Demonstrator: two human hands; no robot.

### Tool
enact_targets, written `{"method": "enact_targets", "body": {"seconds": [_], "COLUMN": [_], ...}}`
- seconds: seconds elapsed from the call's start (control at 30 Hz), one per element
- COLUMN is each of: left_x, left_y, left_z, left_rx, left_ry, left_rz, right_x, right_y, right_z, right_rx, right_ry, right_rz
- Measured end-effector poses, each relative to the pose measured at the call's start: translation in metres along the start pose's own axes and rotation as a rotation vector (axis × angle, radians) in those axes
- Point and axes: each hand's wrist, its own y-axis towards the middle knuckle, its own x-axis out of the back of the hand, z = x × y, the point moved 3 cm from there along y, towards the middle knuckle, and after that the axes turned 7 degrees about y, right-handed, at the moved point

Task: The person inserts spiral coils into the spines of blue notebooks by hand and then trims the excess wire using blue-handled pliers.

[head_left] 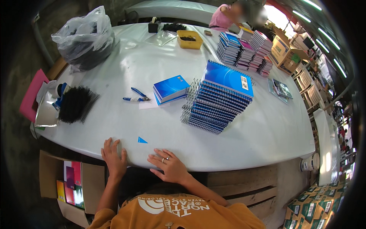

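we saw the left hand (113, 155) lying flat on the near edge of the white worktop (267, 129), fingers spread and holding nothing. the right hand (169, 165) lay just beside it on the same edge, palm down, fingers loosely open, a ring on one finger, also empty. the two hands were apart, not touching each other. a small blue triangle of paper (142, 140) lay on the worktop just beyond them, between the two hands and touching neither.

farther in stood a tall leaning stack of blue spiral notebooks (218, 101), with a bundle of bare wire spirals (189, 101) standing against its left side. left of that sat a short pile of blue notebooks (170, 89), and beside it blue-handled pliers (136, 96) on a slip of white paper. near the left edge lay a heap of black binding coils (75, 104). a grey plastic bag (85, 38) sat at the far left corner, and a yellow tub (189, 39) at the far side. more notebook stacks (244, 51) stood at the far right, where another person in a pink top (221, 17) was bent over. below the worktop on the left, a cardboard box (91, 183) held coloured covers.
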Motion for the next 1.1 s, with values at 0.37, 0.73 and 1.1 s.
{"method": "enact_targets", "body": {"seconds": [0.37, 0.73, 1.1], "left_x": [0.006, -0.087, 0.023], "left_y": [0.076, 0.177, 0.084], "left_z": [-0.069, -0.159, -0.121], "left_rx": [-0.364, -0.743, -0.317], "left_ry": [-0.295, 0.030, -0.587], "left_rz": [-0.102, -0.197, 0.004], "right_x": [0.003, 0.022, 0.021], "right_y": [0.005, 0.014, 0.106], "right_z": [-0.001, -0.021, -0.043], "right_rx": [-0.037, -0.385, -0.124], "right_ry": [-0.007, 0.470, 0.231], "right_rz": [-0.026, -0.255, -0.581]}}
